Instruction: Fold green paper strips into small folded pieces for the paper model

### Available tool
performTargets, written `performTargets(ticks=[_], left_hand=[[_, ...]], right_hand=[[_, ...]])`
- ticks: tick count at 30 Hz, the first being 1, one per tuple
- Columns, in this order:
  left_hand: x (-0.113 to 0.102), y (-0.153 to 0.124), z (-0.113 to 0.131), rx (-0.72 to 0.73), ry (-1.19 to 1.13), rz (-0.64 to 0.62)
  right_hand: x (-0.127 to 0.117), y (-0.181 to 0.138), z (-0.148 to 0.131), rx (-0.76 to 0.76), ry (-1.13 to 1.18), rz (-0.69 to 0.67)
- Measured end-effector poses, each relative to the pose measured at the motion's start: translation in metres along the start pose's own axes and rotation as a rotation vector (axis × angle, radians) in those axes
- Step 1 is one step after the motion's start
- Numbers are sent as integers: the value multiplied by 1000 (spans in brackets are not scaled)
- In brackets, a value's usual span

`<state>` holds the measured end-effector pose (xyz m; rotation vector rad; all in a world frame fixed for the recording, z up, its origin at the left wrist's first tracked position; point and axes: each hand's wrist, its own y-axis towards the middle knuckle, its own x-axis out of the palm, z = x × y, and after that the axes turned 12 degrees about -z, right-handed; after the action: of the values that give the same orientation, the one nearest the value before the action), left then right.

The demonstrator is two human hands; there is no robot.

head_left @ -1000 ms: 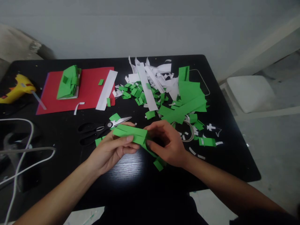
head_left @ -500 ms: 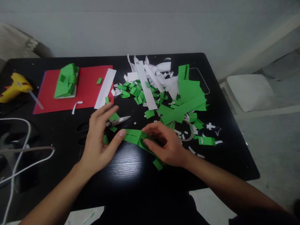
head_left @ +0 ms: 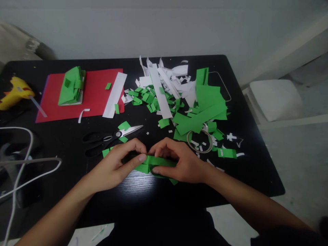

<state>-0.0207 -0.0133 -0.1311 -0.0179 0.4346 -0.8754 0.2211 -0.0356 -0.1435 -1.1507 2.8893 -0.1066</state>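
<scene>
Between my two hands is a folded green paper strip (head_left: 164,162), held low over the near part of the black table. My left hand (head_left: 120,165) pinches its left part between thumb and fingers. On the other side, my right hand (head_left: 183,160) is closed round the strip, thumb in front and fingers behind. The fingers partly hide the folds. Black-handled scissors (head_left: 118,134) lie just beyond my left hand, blades pointing right, over small green paper pieces. A roll of tape (head_left: 210,145) lies flat beyond my right hand.
Green cuttings (head_left: 147,97), white paper scraps (head_left: 176,73) and larger green sheets (head_left: 208,97) pile up at the back. A red sheet (head_left: 96,99) bears a folded green paper bundle (head_left: 71,87) and a white strip (head_left: 115,95). At left are a yellow glue gun (head_left: 17,90) and white cable (head_left: 32,143).
My left hand has moved down and right, and its fingers have closed on the green strip. The strip sits slightly nearer me. The scissors' handles have come into view.
</scene>
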Motion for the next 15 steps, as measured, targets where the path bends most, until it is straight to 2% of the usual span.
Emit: performTargets(ticks=[8, 15], left_hand=[[4, 1, -1, 6, -113, 0], [3, 0, 0, 28, -85, 35]], right_hand=[[-2, -1, -2, -170, -239, 80], [-2, -1, -1, -266, -334, 101]])
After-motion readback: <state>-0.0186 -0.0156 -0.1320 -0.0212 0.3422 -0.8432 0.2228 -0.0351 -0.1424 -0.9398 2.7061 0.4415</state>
